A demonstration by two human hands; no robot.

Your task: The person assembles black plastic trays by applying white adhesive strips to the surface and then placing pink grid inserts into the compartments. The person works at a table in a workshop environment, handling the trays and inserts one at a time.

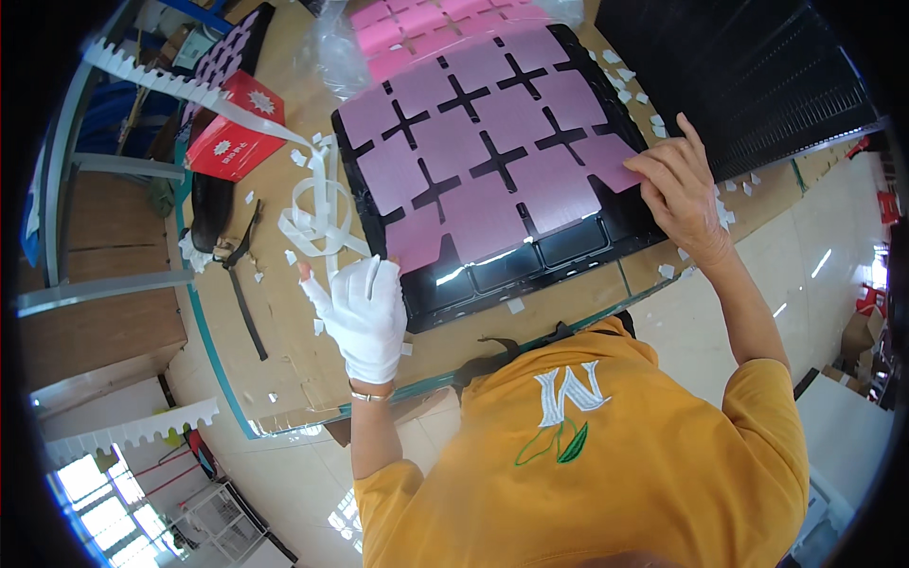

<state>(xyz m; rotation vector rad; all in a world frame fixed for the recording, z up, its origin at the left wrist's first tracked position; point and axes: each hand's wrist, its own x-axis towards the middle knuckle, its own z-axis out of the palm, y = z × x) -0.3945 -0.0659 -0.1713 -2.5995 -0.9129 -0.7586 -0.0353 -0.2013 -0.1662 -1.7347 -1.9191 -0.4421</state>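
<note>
A pink sheet with cross-shaped cut-outs [473, 161] lies over a black plastic tray [568, 248], whose shallow pockets show along the near edge. My left hand [363, 317], in a white glove with one bare fingertip, is closed at the sheet's near-left corner; its thumb is partly hidden. At the near-right corner, my bare right hand [684, 194] pinches the sheet between thumb and finger, with the little finger raised. A loose tangle of white strip [322, 213] lies beside the tray and runs up to my left hand.
Behind the tray lies another pink sheet [402, 28] with clear plastic film [339, 52]. A red box [237, 133] stands at the left, near a black strap [248, 312]. Black ridged trays [739, 76] fill the far right. Small white scraps [668, 272] litter the brown tabletop [303, 379].
</note>
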